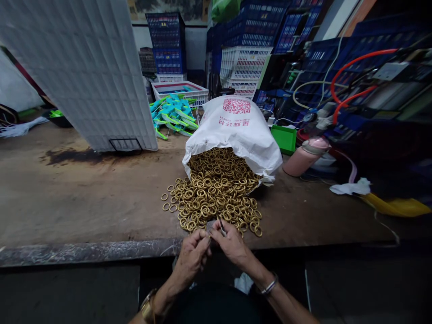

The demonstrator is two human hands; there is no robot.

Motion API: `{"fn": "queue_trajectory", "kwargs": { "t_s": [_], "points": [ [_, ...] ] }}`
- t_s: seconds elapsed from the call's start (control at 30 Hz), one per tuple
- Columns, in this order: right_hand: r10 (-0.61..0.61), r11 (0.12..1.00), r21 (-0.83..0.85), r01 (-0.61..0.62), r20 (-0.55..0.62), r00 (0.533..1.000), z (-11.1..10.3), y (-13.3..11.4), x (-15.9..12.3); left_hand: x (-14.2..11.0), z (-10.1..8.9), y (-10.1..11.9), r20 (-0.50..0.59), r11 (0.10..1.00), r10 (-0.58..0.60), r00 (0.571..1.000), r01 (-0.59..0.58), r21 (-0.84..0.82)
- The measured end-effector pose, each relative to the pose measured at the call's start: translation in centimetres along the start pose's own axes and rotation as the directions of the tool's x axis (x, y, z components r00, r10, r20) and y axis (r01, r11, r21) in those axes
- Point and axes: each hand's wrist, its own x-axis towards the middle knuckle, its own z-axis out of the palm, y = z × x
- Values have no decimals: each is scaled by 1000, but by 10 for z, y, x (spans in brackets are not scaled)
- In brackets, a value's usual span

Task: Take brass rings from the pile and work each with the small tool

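Head view: sack point(232, 128) lies mouth toward me, presumably so its brass-coloured rings point(209, 200) spill within reach on the counter point(101, 202). My right fingers point(231, 228) pinch a slim dark item point(222, 224); my left fingers point(203, 244) press together, contents unclear.

Hands: two, left point(191, 254) and right point(232, 244). Small dark tool point(222, 226): one. White sack point(236, 130): one. Brass-coloured rings point(216, 198): many, overlapping, beyond counting. Desk point(84, 198): one. Pink bottle point(302, 160): one. Green tray point(284, 139): one. Silver bracelet point(270, 285): one. Blue-green pieces point(175, 112): several, tangled, exact number unclear. Crates point(167, 29): many, partly hidden.
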Motion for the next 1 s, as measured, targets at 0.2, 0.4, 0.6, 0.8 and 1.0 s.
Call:
{"fn": "queue_trajectory", "kwargs": {
  "t_s": [0.2,0.4,0.6,0.8,1.0],
  "points": [
    [6,1000,25,-8,68,998,-1,2,0,0,-1,-3,57,970,-10,998,23,-242],
    [-110,937,-329,114,29,993,-3,4,-7,-2,-2,-2,26,965,-3,1000,10,-264],
    [-72,754,-639,148,144,987,-1,3,-16,0,-4,-8,-42,989,59,997,-64,-134],
    [-13,591,-801,97,111,994,-6,2,-16,-11,-2,-2,9,989,23,1000,-21,-147],
    [-52,623,-769,-146,-227,972,-36,16,-18,-14,-4,9,133,895,-114,985,160,-417]
  ]
}}
